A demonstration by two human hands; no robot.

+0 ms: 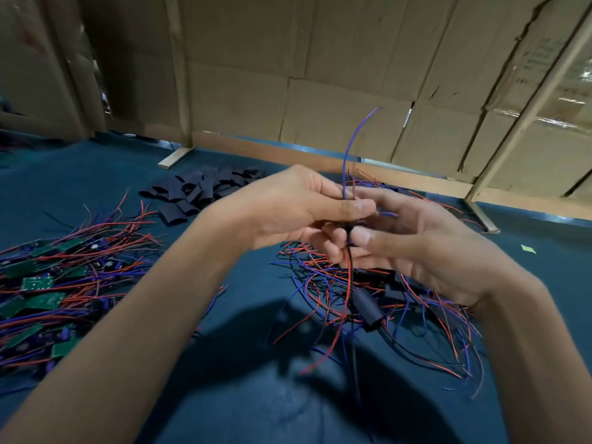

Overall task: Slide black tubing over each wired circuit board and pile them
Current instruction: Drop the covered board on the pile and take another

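Left hand point(298, 209) and right hand point(413, 241) both pinch a wire bundle point(347, 277) between curled fingers; a black tube point(368, 307) seemingly hangs on it.

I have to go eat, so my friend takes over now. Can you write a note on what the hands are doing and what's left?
Left hand and right hand both pinch one bundle of red, blue and black wires above the dark blue table.
Cut black tubing pieces: far middle.
Bare green circuit boards with wires: left heap, left to sleeve.
Sleeved boards: pile under the hands, done.
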